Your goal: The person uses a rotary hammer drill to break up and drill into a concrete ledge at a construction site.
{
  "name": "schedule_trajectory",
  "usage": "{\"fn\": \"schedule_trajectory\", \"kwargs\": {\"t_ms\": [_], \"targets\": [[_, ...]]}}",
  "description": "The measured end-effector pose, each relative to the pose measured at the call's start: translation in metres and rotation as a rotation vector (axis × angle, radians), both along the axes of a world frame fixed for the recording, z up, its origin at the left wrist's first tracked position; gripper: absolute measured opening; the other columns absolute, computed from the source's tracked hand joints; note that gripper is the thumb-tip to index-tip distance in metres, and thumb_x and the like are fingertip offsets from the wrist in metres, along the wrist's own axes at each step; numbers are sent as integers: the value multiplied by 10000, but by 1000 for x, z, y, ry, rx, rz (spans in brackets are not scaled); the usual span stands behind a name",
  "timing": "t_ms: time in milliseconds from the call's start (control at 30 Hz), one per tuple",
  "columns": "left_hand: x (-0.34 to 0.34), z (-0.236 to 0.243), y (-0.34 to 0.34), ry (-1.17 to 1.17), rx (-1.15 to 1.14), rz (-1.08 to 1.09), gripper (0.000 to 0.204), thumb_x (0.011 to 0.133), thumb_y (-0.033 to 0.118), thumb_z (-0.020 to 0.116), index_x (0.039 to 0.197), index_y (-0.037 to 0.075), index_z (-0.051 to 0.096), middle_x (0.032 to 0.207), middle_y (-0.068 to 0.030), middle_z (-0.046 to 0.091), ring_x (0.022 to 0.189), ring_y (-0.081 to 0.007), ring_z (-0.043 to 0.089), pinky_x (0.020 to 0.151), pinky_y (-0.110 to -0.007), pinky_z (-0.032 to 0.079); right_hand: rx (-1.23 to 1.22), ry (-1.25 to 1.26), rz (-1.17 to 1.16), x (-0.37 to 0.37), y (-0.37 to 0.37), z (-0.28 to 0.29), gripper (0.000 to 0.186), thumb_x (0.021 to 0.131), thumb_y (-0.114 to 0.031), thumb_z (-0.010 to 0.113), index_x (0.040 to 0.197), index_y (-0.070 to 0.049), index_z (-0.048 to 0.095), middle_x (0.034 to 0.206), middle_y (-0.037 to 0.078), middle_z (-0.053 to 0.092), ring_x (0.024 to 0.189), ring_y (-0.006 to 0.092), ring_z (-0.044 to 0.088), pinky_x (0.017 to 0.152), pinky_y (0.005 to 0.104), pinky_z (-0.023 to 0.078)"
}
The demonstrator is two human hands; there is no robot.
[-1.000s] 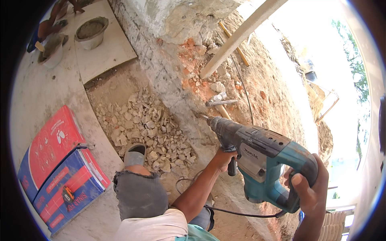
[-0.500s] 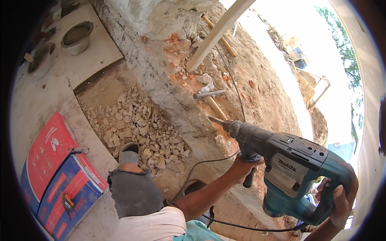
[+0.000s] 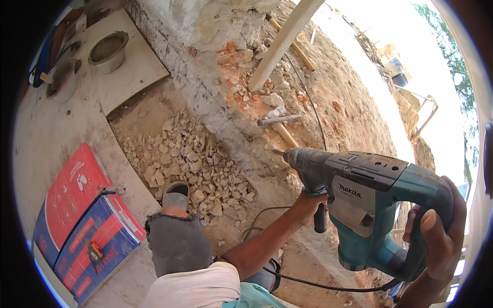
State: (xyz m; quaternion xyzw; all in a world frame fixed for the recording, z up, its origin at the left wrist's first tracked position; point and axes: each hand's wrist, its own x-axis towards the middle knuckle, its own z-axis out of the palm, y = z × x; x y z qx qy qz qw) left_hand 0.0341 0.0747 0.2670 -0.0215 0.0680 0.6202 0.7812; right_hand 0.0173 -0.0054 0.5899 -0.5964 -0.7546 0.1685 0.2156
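Note:
A teal-and-black rotary hammer drill (image 3: 364, 200) is in both my hands, its chisel bit (image 3: 280, 153) against or very close to the rough broken masonry edge (image 3: 287, 177); contact is unclear. My left hand (image 3: 310, 208) grips the front side handle, and my right hand (image 3: 441, 238) wraps around the rear handle. A black cable (image 3: 328, 287) runs from the tool's rear. Just above the bit lie a wooden-handled tool (image 3: 285, 134) and a ribbed metal bar (image 3: 280, 119). Broken rubble (image 3: 190, 164) fills the recess beside my foot in a grey shoe (image 3: 176, 194).
Red-and-blue boxes (image 3: 84, 220) with a tape measure (image 3: 95, 251) lie lower left. Two buckets (image 3: 108, 51) (image 3: 61, 79) stand upper left, near another person (image 3: 51, 41). A leaning post (image 3: 280, 43) and a wooden handle (image 3: 298, 49) are on the dirt slope (image 3: 344, 87).
The drill and both my hands have shifted right across the view since a second ago, and its bit has moved rightward along the broken masonry. My grip stays on both handles.

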Motion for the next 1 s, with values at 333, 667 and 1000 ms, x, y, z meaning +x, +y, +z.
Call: {"fn": "schedule_trajectory", "kwargs": {"t_ms": [333,667,1000], "targets": [[-27,13,10,-149,254,159,359,891,195,665,1212,78,554,1187,-63,609,1051,-189,603,910,-387,504,25,-189,87,-53,28,-3,815,798,-456,709,1350,48,385,771,124,594,610,161,577,530,272,462],[-28,11,21,-178,86,146,264,850,90,667,1110,100,619,1055,-48,658,975,-163,616,849,-365,487,-134,-167,107,-59,50,2,786,783,-423,725,1340,34,411,823,131,606,673,169,602,556,290,493],[4,-17,26,-104,-19,123,108,819,35,659,848,107,585,742,-8,581,667,-134,544,643,-322,442,-105,-49,118,-35,39,-9,626,722,-507,745,988,41,605,663,50,579,578,122,553,532,243,434]]}}
